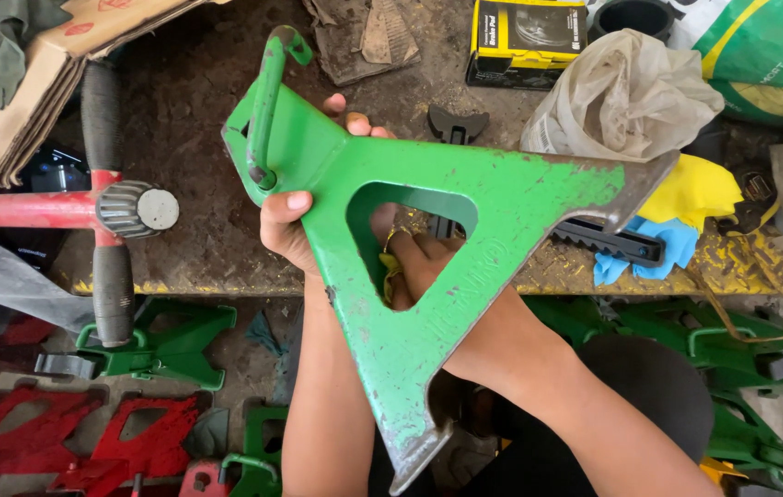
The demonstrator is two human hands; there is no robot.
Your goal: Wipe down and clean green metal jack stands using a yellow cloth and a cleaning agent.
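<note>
Green and scuffed, the jack stand frame (428, 276) is held above the grimy workbench (207, 248). The left hand (288, 221) clasps its upper edge; the right hand (414, 262) sits inside its triangular opening, pinching a yellow rag (390, 271). Behind, a yellow-and-black box (525, 41) sits closed, its contents hidden.

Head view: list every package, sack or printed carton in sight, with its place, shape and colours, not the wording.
Yellow and black rectangular cardboard box: top centre, on the worn bench.
Green woven sack with yellow stripes: top right corner, bulging.
Crumpled translucent beige plastic bag: right of the box, beside the sack.
Flattened brown corrugated cardboard with red print: top left, stacked sheets.
</note>
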